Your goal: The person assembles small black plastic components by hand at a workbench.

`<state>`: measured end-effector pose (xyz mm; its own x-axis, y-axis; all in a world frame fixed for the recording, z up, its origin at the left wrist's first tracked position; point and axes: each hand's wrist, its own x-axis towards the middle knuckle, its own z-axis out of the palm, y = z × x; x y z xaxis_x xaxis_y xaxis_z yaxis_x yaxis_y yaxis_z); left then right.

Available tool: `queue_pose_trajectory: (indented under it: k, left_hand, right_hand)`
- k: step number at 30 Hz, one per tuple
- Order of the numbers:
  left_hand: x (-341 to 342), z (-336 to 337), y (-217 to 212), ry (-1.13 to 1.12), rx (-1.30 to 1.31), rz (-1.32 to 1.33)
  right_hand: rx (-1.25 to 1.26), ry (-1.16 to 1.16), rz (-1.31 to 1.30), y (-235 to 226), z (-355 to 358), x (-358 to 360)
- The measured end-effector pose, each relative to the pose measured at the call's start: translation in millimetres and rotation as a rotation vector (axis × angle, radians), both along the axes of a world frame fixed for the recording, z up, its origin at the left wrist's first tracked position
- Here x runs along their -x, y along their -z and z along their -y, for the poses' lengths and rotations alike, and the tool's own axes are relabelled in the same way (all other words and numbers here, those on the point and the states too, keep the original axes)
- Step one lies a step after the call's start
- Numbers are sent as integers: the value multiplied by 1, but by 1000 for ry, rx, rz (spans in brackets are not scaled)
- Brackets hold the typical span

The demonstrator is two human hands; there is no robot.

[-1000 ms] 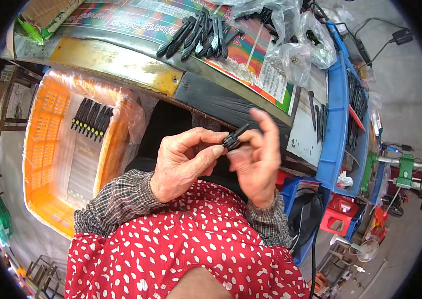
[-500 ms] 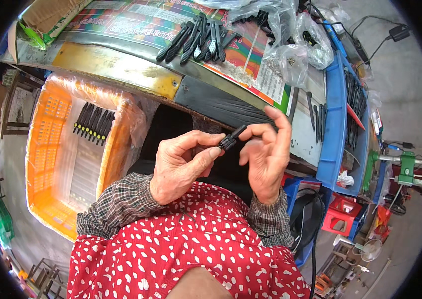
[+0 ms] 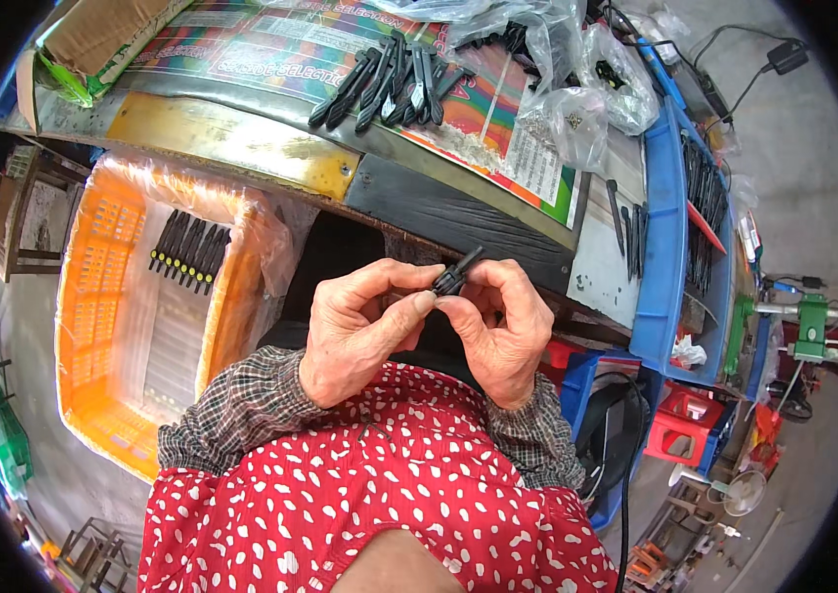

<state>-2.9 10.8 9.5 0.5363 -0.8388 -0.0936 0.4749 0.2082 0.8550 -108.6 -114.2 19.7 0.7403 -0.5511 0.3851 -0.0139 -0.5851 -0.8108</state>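
Note:
In front of my lap, my left hand (image 3: 364, 331) pinches a small black plastic part (image 3: 451, 281) between thumb and fingertips. My right hand (image 3: 500, 331) is closed on the other side of the same part, thumb and bent fingers touching it. A thin dark end sticks up from it toward the bench. Its exact kind is too small to make out. On the bench beyond lies a loose pile of black plastic handle-like pieces (image 3: 394, 84). To the left, an orange basket (image 3: 107, 222) holds a row of black pieces with yellow dots (image 3: 189, 249).
A blue tray (image 3: 658, 227) with many thin black pieces stands at the bench's right, a few black sticks (image 3: 633, 232) beside it. Clear plastic bags (image 3: 582, 124) lie at the back. A cardboard box (image 3: 102, 40) sits far left. A red stool (image 3: 681, 420) stands lower right.
My right hand has come in from the right, its raised fingers folding down onto the black part. My left hand keeps its pinch almost in place.

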Motion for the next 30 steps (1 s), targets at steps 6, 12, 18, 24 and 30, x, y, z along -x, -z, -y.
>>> queue_pose_trajectory:
  k: [6,12,18,24,30]
  left_hand:
    - [0,1,-3,3,12,-32]
    - [4,4,-2,-40,11,5]
    - [2,5,-2,-41,17,-20]
    - [1,4,-1,-6,15,-61]
    - [3,3,-3,-20,26,-37]
  right_hand:
    - [249,42,24,4,-3,-6]
    - [391,35,17,11,3,-10]
    - [336,-29,-7,1,4,-11]
    - [241,-54,-12,4,8,-9]
    - [346,1,18,8,3,-11]
